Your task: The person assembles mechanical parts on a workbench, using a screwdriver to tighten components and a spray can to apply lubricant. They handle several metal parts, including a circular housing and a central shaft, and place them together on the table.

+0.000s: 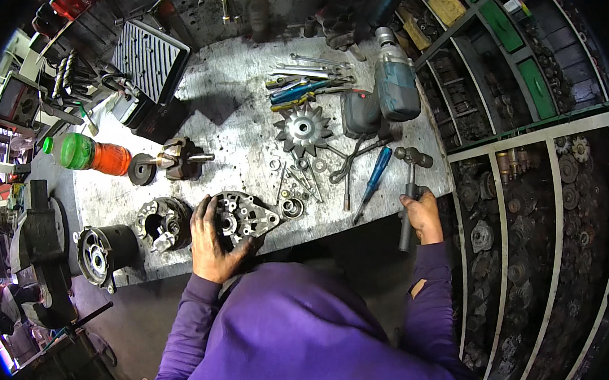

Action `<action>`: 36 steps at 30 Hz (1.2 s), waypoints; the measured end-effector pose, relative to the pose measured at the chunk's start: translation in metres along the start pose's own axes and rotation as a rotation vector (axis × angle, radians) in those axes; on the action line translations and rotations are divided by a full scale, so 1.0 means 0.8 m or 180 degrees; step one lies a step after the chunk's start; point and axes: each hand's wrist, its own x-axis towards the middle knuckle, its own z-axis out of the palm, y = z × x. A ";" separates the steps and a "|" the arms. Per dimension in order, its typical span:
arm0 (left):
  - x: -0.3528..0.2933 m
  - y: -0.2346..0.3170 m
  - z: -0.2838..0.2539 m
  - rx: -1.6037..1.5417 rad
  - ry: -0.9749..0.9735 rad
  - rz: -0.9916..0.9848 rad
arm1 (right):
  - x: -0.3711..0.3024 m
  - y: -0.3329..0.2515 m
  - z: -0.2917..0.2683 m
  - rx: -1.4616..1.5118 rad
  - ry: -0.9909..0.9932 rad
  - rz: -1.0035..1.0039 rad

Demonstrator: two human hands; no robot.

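Near the front edge of the worktable, my left hand grips a round metal alternator end housing, fingers along its left side and thumb at its near rim. My right hand is wrapped round the handle of a ball-peen hammer, whose head points away from me at the table's right side. Left of the held housing sits a stator-like round part, and beyond it a rotor with its shaft lying sideways. Small washers, nuts and a bearing ring lie just right of the housing.
A blue screwdriver, a cordless drill, a toothed fan wheel and several spanners lie farther back. Left are a bottle of orange liquid and a cylindrical housing. Shelves of parts stand right.
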 end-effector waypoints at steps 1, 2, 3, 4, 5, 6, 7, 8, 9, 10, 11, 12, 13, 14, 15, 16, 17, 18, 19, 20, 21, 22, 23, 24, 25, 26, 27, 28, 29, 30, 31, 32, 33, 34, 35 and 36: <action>-0.002 -0.001 0.002 -0.0034 0.0034 0.0016 | -0.001 0.005 -0.003 0.0296 0.0023 -0.0042; -0.003 -0.001 0.004 -0.0053 0.0064 0.0026 | -0.004 0.010 -0.007 0.0539 0.0053 -0.0050; -0.004 -0.002 0.006 -0.0104 0.0062 -0.0002 | -0.007 0.014 -0.008 0.0777 0.0097 -0.0064; -0.005 -0.003 0.008 -0.0103 0.0074 -0.0001 | -0.014 0.018 -0.010 0.0754 0.0017 -0.0219; -0.004 -0.004 0.009 -0.0105 0.0078 -0.0029 | -0.020 0.021 -0.009 0.1065 -0.0112 -0.0116; -0.005 -0.005 0.009 -0.0009 0.0082 0.0022 | -0.030 0.024 -0.008 0.1431 -0.0300 -0.0210; -0.004 -0.006 0.008 0.0101 0.0139 0.0066 | -0.039 0.025 -0.007 0.1757 -0.0343 -0.0367; -0.004 -0.006 0.006 0.0120 0.0187 0.0215 | -0.047 0.025 -0.004 0.2155 -0.0546 -0.0530; -0.004 -0.006 0.004 0.0147 0.0149 0.0186 | -0.057 0.026 -0.001 0.2389 -0.0510 -0.0452; -0.004 -0.004 0.003 0.0130 0.0136 0.0168 | -0.062 0.023 0.000 0.2600 -0.0384 -0.0684; -0.004 -0.003 0.001 0.0174 0.0052 0.0108 | -0.068 0.022 0.003 0.2625 -0.0198 -0.0525; -0.005 -0.002 -0.001 0.0227 -0.0013 0.0029 | -0.071 0.019 0.003 0.2349 -0.0189 -0.0869; -0.005 0.000 -0.002 0.0231 -0.0013 0.0044 | -0.074 0.017 0.004 0.2076 -0.0180 -0.1228; -0.005 0.001 -0.004 0.0208 -0.0055 -0.0011 | -0.078 0.016 0.006 0.1814 -0.0179 -0.1018; -0.004 0.002 -0.004 0.0171 -0.0075 -0.0028 | -0.080 0.016 0.007 0.1597 0.0010 -0.0966; -0.004 0.003 -0.005 0.0178 -0.0087 0.0010 | -0.084 0.020 0.011 0.1691 -0.0125 -0.1021; -0.003 0.003 -0.008 0.0196 -0.0081 0.0043 | -0.089 0.026 0.014 0.1692 -0.0029 -0.0808; -0.003 0.004 -0.011 0.0122 -0.0180 -0.0056 | -0.094 0.034 0.019 0.1883 -0.0111 -0.1083; -0.004 0.005 -0.015 0.0077 -0.0342 -0.0170 | -0.100 0.046 0.024 0.1951 -0.0175 -0.1051; -0.003 0.007 -0.020 0.0064 -0.0412 -0.0130 | -0.105 0.061 0.031 0.1912 -0.0007 -0.1150; -0.003 0.008 -0.026 0.0047 -0.0460 -0.0088 | -0.108 0.078 0.040 0.1849 0.0081 -0.1224; -0.004 0.011 -0.034 -0.0063 -0.0562 -0.0131 | -0.111 0.098 0.048 0.1815 0.0165 -0.1162; -0.007 0.013 -0.043 -0.0117 -0.0437 -0.0036 | -0.113 0.121 0.057 0.1875 0.0208 -0.1251; -0.009 0.015 -0.056 -0.0276 -0.0182 0.0268 | -0.116 0.146 0.061 0.1591 0.0185 -0.0975; -0.012 0.017 -0.070 -0.0397 0.0004 0.0522 | -0.118 0.171 0.062 0.1438 0.0172 -0.0868; -0.014 0.018 -0.085 -0.0599 0.0217 0.0705 | -0.119 0.194 0.083 0.0699 0.0824 -0.1195; -0.017 0.018 -0.101 -0.0739 0.0323 0.0775 | -0.121 0.216 0.103 -0.0044 0.1609 -0.1382; -0.021 0.016 -0.119 -0.0788 0.0428 0.0800 | -0.128 0.237 0.105 0.0226 0.1084 -0.1104; -0.024 0.013 -0.136 -0.0846 0.0521 0.0832 | -0.135 0.255 0.108 0.0452 0.0598 -0.0776; -0.026 0.010 -0.152 -0.0850 0.0753 0.0875 | -0.148 0.273 0.119 0.0058 0.0668 -0.1080; -0.031 0.004 -0.169 -0.0871 0.0907 0.0892 | -0.159 0.287 0.128 -0.0345 0.0743 -0.1377; -0.036 -0.002 -0.184 -0.0848 0.0999 0.0890 | -0.171 0.301 0.141 -0.0426 0.0719 -0.1039; -0.041 -0.010 -0.199 -0.0824 0.1093 0.0897 | -0.176 0.313 0.152 -0.0567 0.0553 -0.0788; -0.048 -0.017 -0.211 -0.0842 0.1154 0.0852 | -0.179 0.325 0.162 -0.0711 0.0468 -0.0638; -0.054 -0.025 -0.222 -0.0771 0.1225 0.0845 | -0.181 0.340 0.174 -0.0865 0.0375 -0.0559; -0.061 -0.032 -0.231 -0.0704 0.1258 0.0849 | -0.182 0.358 0.187 -0.1006 0.0291 -0.0498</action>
